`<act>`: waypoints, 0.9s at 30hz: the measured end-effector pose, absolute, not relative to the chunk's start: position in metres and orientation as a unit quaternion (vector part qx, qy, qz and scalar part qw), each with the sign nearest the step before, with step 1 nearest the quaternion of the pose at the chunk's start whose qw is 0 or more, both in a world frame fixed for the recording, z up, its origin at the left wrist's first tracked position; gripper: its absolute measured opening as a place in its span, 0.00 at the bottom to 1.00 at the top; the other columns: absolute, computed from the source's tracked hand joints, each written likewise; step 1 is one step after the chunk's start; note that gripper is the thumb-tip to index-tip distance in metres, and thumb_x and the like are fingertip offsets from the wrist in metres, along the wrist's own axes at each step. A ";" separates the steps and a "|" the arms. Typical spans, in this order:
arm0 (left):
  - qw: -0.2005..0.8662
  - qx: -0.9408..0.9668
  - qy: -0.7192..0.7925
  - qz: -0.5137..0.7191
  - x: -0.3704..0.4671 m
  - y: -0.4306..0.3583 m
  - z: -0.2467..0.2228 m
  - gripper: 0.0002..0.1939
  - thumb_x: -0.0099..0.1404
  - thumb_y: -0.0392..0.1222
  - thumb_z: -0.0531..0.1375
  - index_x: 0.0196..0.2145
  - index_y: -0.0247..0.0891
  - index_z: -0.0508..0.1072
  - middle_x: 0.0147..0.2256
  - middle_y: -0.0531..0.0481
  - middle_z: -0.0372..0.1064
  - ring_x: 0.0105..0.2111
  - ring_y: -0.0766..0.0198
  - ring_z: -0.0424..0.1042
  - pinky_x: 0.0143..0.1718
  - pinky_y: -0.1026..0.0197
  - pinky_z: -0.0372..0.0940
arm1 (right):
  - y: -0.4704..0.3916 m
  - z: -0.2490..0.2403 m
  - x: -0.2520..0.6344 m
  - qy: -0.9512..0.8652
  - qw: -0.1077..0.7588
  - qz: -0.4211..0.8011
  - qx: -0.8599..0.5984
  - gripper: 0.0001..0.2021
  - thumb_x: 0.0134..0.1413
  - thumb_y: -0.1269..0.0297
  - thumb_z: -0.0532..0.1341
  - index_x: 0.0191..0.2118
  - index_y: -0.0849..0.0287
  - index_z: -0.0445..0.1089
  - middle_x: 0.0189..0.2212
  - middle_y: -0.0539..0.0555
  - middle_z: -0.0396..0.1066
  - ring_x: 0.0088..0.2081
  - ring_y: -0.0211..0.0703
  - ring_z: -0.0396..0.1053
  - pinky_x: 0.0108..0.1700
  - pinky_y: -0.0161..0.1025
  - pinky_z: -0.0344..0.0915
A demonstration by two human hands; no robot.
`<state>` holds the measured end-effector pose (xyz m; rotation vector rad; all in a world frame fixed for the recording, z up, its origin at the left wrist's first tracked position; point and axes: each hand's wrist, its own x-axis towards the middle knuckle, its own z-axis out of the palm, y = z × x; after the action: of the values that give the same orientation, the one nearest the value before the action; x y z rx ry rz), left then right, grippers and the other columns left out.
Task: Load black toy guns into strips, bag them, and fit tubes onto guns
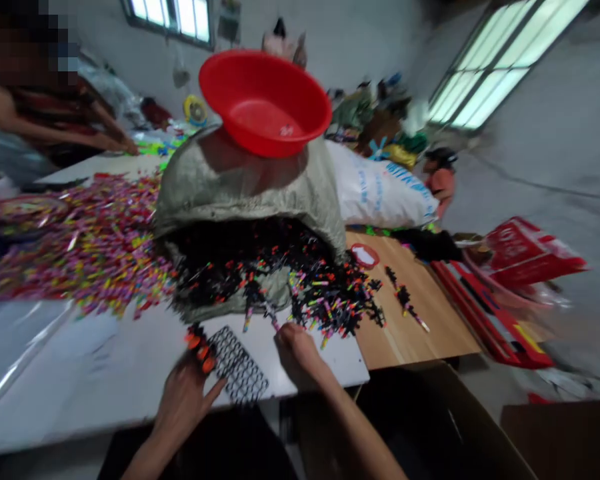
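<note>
My left hand is closed around several small black and orange pieces at the table's front edge. Its thumb points toward a black grid with rows of round holes, which lies at a slant on the white table. To the right of the grid, my right hand has its fingers pinched at a small pink and dark piece. Just beyond both hands, a grey-green sack lies with its mouth open, and a heap of small black and coloured pieces spills from it.
A red basin rests on the sack. Pink and yellow pieces cover the table's left side, where another person's arms reach in. A wooden board, red trays and a white sack are to the right.
</note>
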<state>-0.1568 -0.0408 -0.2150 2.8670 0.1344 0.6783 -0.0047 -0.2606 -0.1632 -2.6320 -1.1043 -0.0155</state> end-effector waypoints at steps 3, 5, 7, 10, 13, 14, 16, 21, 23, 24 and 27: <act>0.081 0.982 0.070 0.158 -0.152 -0.046 -0.195 0.17 0.60 0.51 0.56 0.37 0.36 0.78 0.40 0.39 0.76 0.44 0.46 0.73 0.46 0.47 0.67 | -0.240 -0.151 0.001 -0.270 0.086 0.080 -0.956 0.13 0.57 0.69 0.55 0.48 0.58 0.67 0.40 0.58 0.73 0.38 0.43 0.72 0.34 0.34 0.63; 0.080 0.985 0.082 0.126 -0.151 -0.048 -0.190 0.18 0.60 0.51 0.57 0.39 0.35 0.77 0.42 0.37 0.75 0.47 0.45 0.71 0.48 0.46 0.65 | -0.226 -0.143 0.004 -0.211 0.046 0.116 -0.969 0.16 0.59 0.71 0.53 0.52 0.58 0.65 0.41 0.59 0.74 0.39 0.45 0.73 0.36 0.36 0.63; 0.082 0.987 0.088 0.105 -0.151 -0.048 -0.188 0.19 0.59 0.52 0.59 0.40 0.35 0.77 0.42 0.36 0.75 0.48 0.45 0.70 0.48 0.46 0.64 | -0.221 -0.134 0.007 -0.186 0.047 0.124 -0.974 0.17 0.59 0.72 0.50 0.52 0.59 0.65 0.39 0.60 0.75 0.38 0.46 0.74 0.36 0.37 0.63; 0.086 0.988 0.097 0.079 -0.148 -0.050 -0.183 0.21 0.56 0.53 0.63 0.43 0.36 0.76 0.44 0.36 0.74 0.49 0.43 0.68 0.50 0.45 0.62 | -0.229 -0.127 0.012 -0.177 0.131 0.086 -0.972 0.17 0.58 0.68 0.53 0.53 0.61 0.64 0.38 0.60 0.75 0.37 0.46 0.73 0.38 0.38 0.64; 0.098 0.988 0.110 0.038 -0.141 -0.053 -0.172 0.25 0.55 0.53 0.65 0.45 0.35 0.75 0.48 0.36 0.72 0.52 0.43 0.66 0.52 0.45 0.60 | -0.235 -0.134 0.009 -0.189 0.304 0.051 -0.932 0.19 0.52 0.65 0.57 0.50 0.63 0.66 0.35 0.56 0.74 0.31 0.41 0.70 0.37 0.37 0.64; 0.102 0.988 0.114 0.023 -0.137 -0.054 -0.168 0.25 0.55 0.54 0.65 0.46 0.35 0.75 0.49 0.36 0.71 0.53 0.43 0.65 0.53 0.46 0.59 | -0.232 -0.140 0.005 -0.189 0.365 0.071 -0.909 0.18 0.49 0.64 0.59 0.47 0.63 0.68 0.31 0.54 0.73 0.28 0.39 0.68 0.34 0.36 0.63; 0.107 0.987 0.122 -0.003 -0.131 -0.056 -0.163 0.28 0.55 0.55 0.65 0.48 0.34 0.74 0.52 0.35 0.68 0.55 0.44 0.63 0.55 0.46 0.57 | -0.222 -0.154 -0.011 -0.186 0.462 0.155 -0.853 0.13 0.45 0.60 0.62 0.36 0.62 0.70 0.24 0.49 0.70 0.24 0.37 0.64 0.29 0.34 0.61; 0.110 0.985 0.130 -0.031 -0.128 -0.057 -0.160 0.31 0.55 0.55 0.64 0.52 0.34 0.70 0.52 0.36 0.68 0.55 0.44 0.63 0.55 0.45 0.56 | -0.190 -0.179 -0.055 -0.179 0.485 0.217 -0.828 0.12 0.45 0.53 0.61 0.27 0.58 0.68 0.21 0.49 0.69 0.24 0.38 0.66 0.28 0.34 0.62; 0.109 0.985 0.133 -0.034 -0.129 -0.057 -0.161 0.30 0.54 0.52 0.65 0.52 0.35 0.70 0.51 0.37 0.69 0.54 0.44 0.64 0.55 0.45 0.56 | -0.183 -0.179 -0.062 -0.187 0.469 0.160 -0.848 0.12 0.49 0.53 0.60 0.30 0.57 0.68 0.26 0.51 0.72 0.28 0.40 0.69 0.32 0.35 0.63; 0.108 0.984 0.134 -0.034 -0.129 -0.057 -0.160 0.29 0.54 0.51 0.65 0.52 0.35 0.70 0.51 0.37 0.69 0.53 0.45 0.64 0.54 0.45 0.56 | -0.180 -0.178 -0.063 -0.194 0.449 0.142 -0.861 0.11 0.50 0.54 0.59 0.31 0.57 0.68 0.27 0.51 0.73 0.30 0.41 0.70 0.33 0.35 0.63; 0.107 0.985 0.131 -0.029 -0.128 -0.058 -0.159 0.26 0.55 0.49 0.63 0.50 0.35 0.71 0.49 0.37 0.70 0.52 0.45 0.65 0.53 0.46 0.57 | -0.175 -0.171 -0.064 -0.227 0.327 0.140 -0.907 0.09 0.53 0.57 0.59 0.33 0.57 0.69 0.29 0.53 0.74 0.33 0.43 0.72 0.34 0.35 0.62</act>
<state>-0.1284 -0.0582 -0.1591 2.9001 0.3867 -0.0867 -0.0642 -0.1749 -0.1708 -2.3750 -0.5946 0.3657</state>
